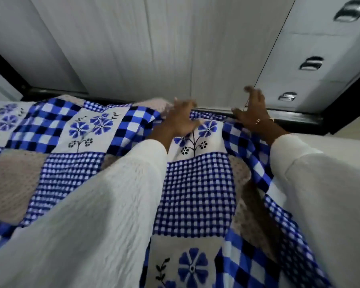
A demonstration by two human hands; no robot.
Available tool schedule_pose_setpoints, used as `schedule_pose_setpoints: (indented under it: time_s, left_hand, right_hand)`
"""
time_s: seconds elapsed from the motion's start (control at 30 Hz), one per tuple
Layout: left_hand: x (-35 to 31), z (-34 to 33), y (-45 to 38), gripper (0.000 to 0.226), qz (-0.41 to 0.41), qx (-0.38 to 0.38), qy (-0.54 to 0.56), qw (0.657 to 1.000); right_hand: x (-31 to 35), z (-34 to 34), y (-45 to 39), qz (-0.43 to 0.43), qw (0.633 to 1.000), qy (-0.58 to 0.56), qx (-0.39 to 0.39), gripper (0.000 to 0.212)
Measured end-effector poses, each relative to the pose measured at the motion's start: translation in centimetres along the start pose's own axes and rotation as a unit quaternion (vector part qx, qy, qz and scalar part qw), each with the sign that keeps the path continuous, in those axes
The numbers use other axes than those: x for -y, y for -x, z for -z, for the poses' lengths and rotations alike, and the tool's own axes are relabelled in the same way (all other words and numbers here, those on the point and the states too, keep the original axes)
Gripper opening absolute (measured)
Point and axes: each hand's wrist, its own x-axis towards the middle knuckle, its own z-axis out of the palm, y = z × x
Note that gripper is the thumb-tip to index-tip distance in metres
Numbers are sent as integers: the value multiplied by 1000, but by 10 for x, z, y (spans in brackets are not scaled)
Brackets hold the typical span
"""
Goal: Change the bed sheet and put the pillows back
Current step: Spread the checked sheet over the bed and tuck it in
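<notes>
The bed sheet, a blue-and-white patchwork of checks and flower panels, lies spread over the bed, and its far corner reaches the black bed frame at the wardrobe side. That corner is the landmark here.

Left hand rests on the sheet right at the corner, fingers spread wide and pressing the cloth flat. Right hand sits just right of the corner, over the frame edge, fingers open and lifted, gripping nothing visible. Motion blur on both, so exact contact can't be confirmed.

Risks, as judgement:
- The sheet bunches right of the corner, with a loose fold running down the side. If tucked as it lies, a ridge likely gets trapped under the mattress edge.
- The left palm pins only the corner; a hard pull from the right could drag the pattern askew or pop the far edge off.
- The gap between the corner and the white wardrobe door looks tight, so fingers could get pinched against the frame.
- The wide white sleeves hang over the sheet near the corner, hide part of it and could snag the fold.

Around: drawer fronts with metal handles stand beyond and right of the corner. Pale floor is to the right. No pillows are in view, so that step looks not yet done.
</notes>
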Motion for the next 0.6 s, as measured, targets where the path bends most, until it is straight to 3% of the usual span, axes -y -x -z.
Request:
schedule_pose_setpoints:
  time_s: [0.03,0.1,0.27,0.43,0.6]
  left_hand:
    - [8,-16,-1,61,-5,39,-69,997]
    - [17,-40,2,64,-30,27,-177,983]
    - [21,-50,-10,45,-57,-50,-188,979]
    - [17,-51,-21,37,-51,-37,-139,988]
    - [6,-62,-43,30,-32,-26,-191,981]
  right_hand:
    - [-13,-9,2,-10,997,63,52,45]
    - [-31,-27,8,-25,981,162,106,35]
    - [-33,-36,1,-54,981,181,32,32]
    - [-36,-51,-14,-130,970,202,-18,31]
    - [-40,-58,-30,-146,964,217,-56,33]
